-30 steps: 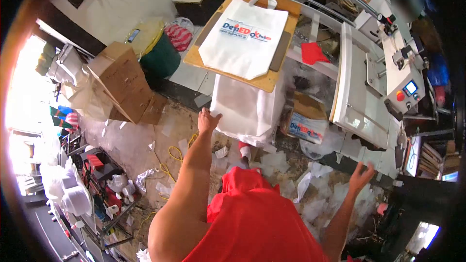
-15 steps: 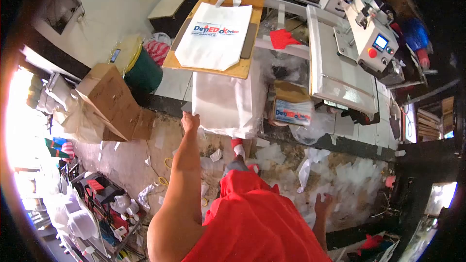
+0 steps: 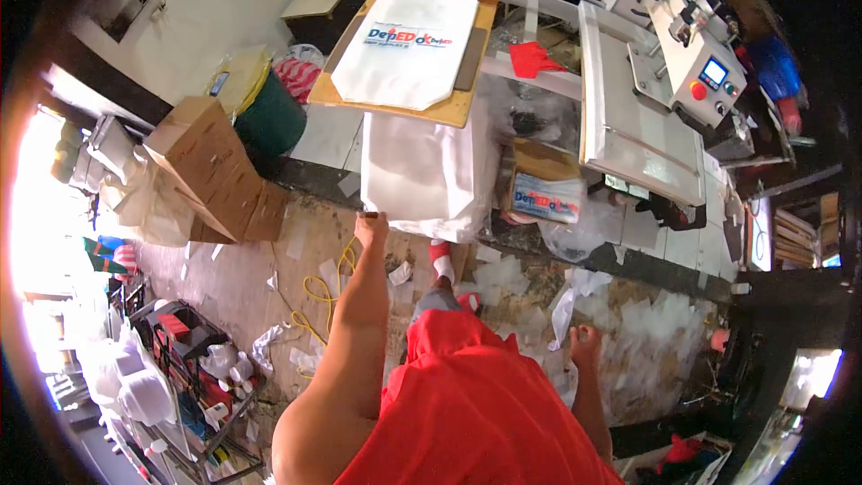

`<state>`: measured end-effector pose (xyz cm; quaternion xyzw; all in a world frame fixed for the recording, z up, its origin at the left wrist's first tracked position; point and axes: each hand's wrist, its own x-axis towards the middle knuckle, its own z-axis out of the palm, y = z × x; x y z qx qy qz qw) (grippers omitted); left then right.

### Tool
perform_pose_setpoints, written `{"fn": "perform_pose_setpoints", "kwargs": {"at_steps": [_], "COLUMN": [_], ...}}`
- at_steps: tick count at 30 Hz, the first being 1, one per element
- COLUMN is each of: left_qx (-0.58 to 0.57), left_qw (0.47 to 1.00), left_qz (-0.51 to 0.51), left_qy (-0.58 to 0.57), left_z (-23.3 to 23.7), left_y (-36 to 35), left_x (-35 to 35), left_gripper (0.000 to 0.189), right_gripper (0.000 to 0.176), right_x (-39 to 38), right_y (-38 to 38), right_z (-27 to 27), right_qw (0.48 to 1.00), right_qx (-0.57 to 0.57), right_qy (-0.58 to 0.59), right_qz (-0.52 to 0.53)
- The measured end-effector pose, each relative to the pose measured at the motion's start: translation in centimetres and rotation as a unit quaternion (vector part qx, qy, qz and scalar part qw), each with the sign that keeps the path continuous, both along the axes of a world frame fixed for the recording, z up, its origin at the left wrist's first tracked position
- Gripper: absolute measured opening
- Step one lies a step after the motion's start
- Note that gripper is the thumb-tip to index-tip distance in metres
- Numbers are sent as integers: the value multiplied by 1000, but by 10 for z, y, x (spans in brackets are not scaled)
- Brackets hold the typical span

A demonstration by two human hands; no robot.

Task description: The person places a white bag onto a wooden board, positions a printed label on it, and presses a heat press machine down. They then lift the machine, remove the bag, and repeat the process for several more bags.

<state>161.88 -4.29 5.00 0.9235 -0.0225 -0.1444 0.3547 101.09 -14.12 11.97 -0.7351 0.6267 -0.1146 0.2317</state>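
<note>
My left hand point(image 3: 370, 229) is curled closed just below the lower left corner of a stack of white bags point(image 3: 417, 166). A dark strip shows along its fingers, and I cannot tell what it is. Above the stack, a white printed tote bag point(image 3: 404, 45) lies flat on a wooden board point(image 3: 395, 110), its handle toward the far edge. Low on the right, my right hand point(image 3: 585, 346) hangs over the littered floor with its fingers curled in and nothing visible in them. A crumpled white scrap point(image 3: 564, 310) lies on the floor beyond it.
To the right stands a press machine point(image 3: 696, 81) with a lit screen and red button. An open carton point(image 3: 546, 162) holds printed bags. Cardboard boxes point(image 3: 205, 166) and a green bin point(image 3: 274, 117) are at left. Yellow cord point(image 3: 319, 292) trails across the floor.
My left hand has moved slightly right and down, its fingers now curled. The right hand has risen and curled in. The view has shifted a little, showing more yellow cord.
</note>
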Motion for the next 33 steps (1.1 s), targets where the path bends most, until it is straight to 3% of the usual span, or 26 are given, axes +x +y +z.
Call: {"fn": "perform_pose_setpoints", "kwargs": {"at_steps": [1,3,8,9,10,12,14,15,16,18,20,21,22,23,24,25,26,27,28,29,30,31,32,33], "left_qx": [7,-5,-12,-119,-120,-316,-416,-421,-425,-424,-425,-334,-224,-226,-273,-308,-310,-338,-363,-358,-361,-337,-305,-308], "left_qw": [1000,1000,997,986,986,898,811,791,771,760,746,809,824,825,786,715,717,712,696,697,697,757,795,793], "left_qz": [1,13,55,71,69,-51,30,31,31,-14,-60,-255,-434,-435,-337,-227,-230,-120,-9,-37,-44,-172,-293,-296], "left_qy": [-1,24,43,98,95,302,412,442,473,491,509,412,287,282,442,585,581,604,619,621,619,533,434,433], "left_z": [2,-38,8,38,45,52,116,128,136,164,171,172,173,186,212,228,226,216,201,170,172,178,187,205], "left_y": [2,7,-5,-7,-1,16,23,31,40,63,95,119,133,140,146,149,146,141,134,129,114,89,65,42], "left_x": [2,18,10,-2,-5,-13,-56,-65,-73,-87,-91,-85,-81,-83,-85,-83,-73,-61,-48,-32,-26,-28,-29,-28], "left_gripper": [34,35,33,26,26,17,9,8,8,8,9,14,24,24,40,57,57,63,68,73,73,73,74,74], "right_gripper": [35,34,28,28,30,33,48,54,60,68,76,76,77,81,81,81,82,88,88,91,94,96,92,88], "right_x": [0,1,-2,-1,1,17,82,110,135,184,230,234,241,248,256,267,276,279,277,274,278,279,278,280], "right_y": [4,11,20,20,20,15,-1,1,3,-11,-22,-32,-51,-63,-64,-58,-56,-64,-71,-74,-79,-80,-86,-91], "right_z": [-2,-5,-14,-26,-43,-37,12,11,9,35,79,54,6,-20,1,46,83,97,97,94,93,115,128,158], "right_qw": [1000,999,999,999,998,997,975,926,843,672,600,601,584,564,564,672,765,827,828,805,780,782,829,873], "right_qx": [-11,-20,-2,-3,-19,-36,172,264,345,506,571,570,587,602,600,530,449,428,423,428,432,422,362,290], "right_qy": [6,11,-22,-24,-41,-60,-131,-265,-389,-506,-526,-528,-546,-562,-564,-517,-460,-356,-358,-400,-441,-453,-415,-377], "right_qz": [18,38,42,42,40,37,51,-44,-137,-192,-193,-189,-127,-65,-58,-8,40,79,83,92,100,71,95,104]}}
